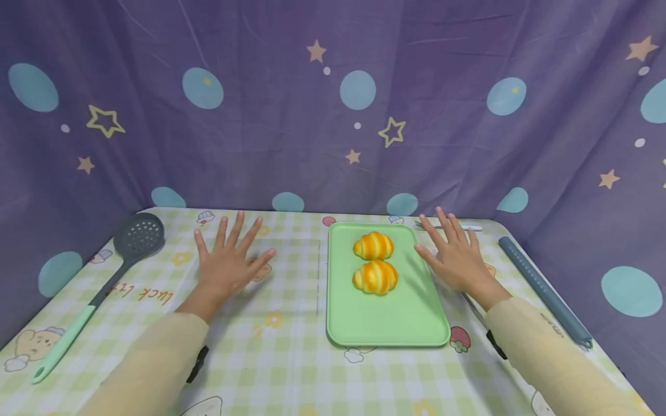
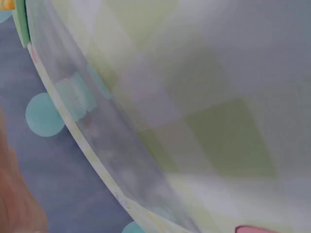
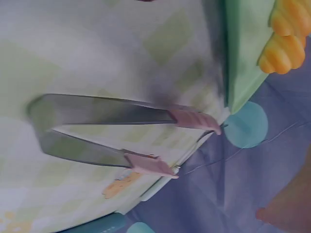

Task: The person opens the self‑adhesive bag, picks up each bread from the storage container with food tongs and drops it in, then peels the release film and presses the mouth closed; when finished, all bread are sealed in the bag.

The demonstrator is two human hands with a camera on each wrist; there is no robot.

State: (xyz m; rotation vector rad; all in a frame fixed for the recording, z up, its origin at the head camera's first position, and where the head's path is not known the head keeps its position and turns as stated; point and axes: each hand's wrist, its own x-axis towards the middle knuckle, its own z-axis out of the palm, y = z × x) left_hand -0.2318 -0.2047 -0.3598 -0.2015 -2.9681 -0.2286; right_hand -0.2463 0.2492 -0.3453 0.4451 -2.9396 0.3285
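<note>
Croissants (image 1: 376, 277), two of them, lie on the green tray (image 1: 387, 320), between the left hand (image 1: 227, 263) and the right hand (image 1: 457, 259); both hands are spread and empty. With tongs (image 3: 112, 110) lying untouched nearby, handling appears not yet begun.

Item 1: orange lettering (image 1: 156, 295), printed on the checked tablecloth (image 1: 291, 370), left of the left hand (image 1: 226, 266); one word appears to read "luck", the rest illegible. Item 2: small dark marking (image 1: 551, 325), right of and nearer the wearer than the right hand (image 1: 455, 263), beside the sleeve (image 1: 546, 361); illegible.
</note>
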